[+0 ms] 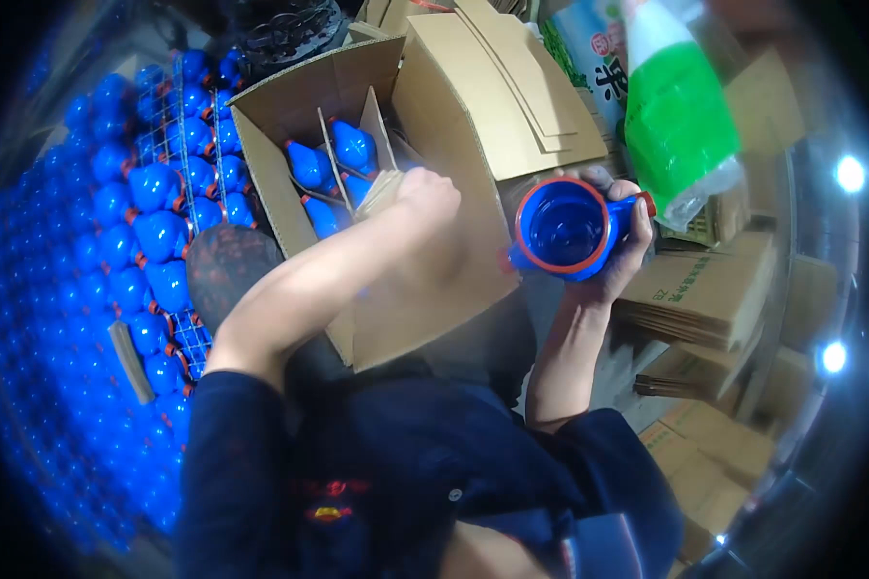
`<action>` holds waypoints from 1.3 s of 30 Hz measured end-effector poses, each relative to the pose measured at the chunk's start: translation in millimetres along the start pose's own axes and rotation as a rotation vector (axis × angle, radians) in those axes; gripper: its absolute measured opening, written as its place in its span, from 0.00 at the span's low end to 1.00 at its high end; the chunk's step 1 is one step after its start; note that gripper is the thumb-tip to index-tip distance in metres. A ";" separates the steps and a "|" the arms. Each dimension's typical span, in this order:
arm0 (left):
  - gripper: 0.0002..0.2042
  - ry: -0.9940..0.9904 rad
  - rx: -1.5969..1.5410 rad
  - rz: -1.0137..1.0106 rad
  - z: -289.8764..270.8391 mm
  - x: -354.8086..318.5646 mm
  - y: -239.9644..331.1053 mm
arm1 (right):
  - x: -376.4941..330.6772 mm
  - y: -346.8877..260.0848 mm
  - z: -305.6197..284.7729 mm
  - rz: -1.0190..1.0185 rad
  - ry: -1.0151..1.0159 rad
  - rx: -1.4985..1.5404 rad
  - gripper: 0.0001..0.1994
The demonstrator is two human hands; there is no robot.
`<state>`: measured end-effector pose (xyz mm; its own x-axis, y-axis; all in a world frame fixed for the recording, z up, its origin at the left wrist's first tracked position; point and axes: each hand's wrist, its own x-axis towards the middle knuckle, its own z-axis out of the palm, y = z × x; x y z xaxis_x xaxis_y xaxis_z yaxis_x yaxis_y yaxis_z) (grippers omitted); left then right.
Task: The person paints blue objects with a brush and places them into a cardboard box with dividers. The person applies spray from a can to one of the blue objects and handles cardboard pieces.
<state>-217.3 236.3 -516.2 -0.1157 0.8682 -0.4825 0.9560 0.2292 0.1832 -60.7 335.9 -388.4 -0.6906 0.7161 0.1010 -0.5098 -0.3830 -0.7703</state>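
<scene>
My right hand [626, 249] holds a glossy blue pot [562, 232] with a red-brown rim, its open mouth turned up toward me. The thumb lies along the pot's side handle, which ends in a red-brown tip; a short spout juts out on the left. Inside an open cardboard carton [444, 121], my left hand [429, 198] is closed on a tan cardboard divider [382, 191], slightly blurred. Several blue pots [309, 166] stand in the carton's left part, parted by upright cardboard sheets. The fingertips of the left hand are hidden.
Rows of blue pots [159, 234] on wire racks fill the left side. Flat cardboard sheets [512, 87] lean behind the carton. A green and white bag [681, 116] stands at upper right, above stacks of folded cartons [695, 289]. A dark rounded object [227, 275] sits left of the carton.
</scene>
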 end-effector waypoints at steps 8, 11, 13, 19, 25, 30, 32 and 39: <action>0.13 0.017 -0.168 -0.098 65.8 98.5 -70.4 | 50.2 76.5 60.5 -0.341 -0.285 -1.171 0.07; 0.14 0.221 -0.424 -0.151 70.4 87.1 -74.8 | 69.0 116.8 58.6 -0.390 -0.349 -1.270 0.08; 0.14 0.368 -0.561 -0.169 67.7 84.2 -75.8 | 76.7 148.3 60.1 -0.298 -0.316 -1.164 0.08; 0.17 0.523 -0.718 -0.204 64.2 86.7 -81.5 | 89.0 178.7 72.4 -0.168 -0.292 -1.182 0.08; 0.20 0.456 -0.682 -0.188 48.9 73.4 -83.1 | 86.3 159.3 63.6 -0.351 -0.257 -1.187 0.10; 0.23 -0.253 -0.287 -0.235 25.0 53.8 -75.5 | 106.4 159.3 60.5 -0.225 -0.099 -1.442 0.16; 0.24 -0.201 -0.301 -0.263 36.2 60.2 -76.6 | 120.5 186.5 56.4 -0.166 -0.164 -1.614 0.16; 0.22 0.041 -0.713 -0.439 81.6 86.0 -85.9 | 149.7 318.8 -5.4 -0.151 -0.334 -1.900 0.16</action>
<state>-287.3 255.4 -643.3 -0.4605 0.6473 -0.6073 0.4241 0.7615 0.4901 -323.8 324.2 -622.3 -0.8731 0.4663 0.1424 0.4131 0.8626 -0.2919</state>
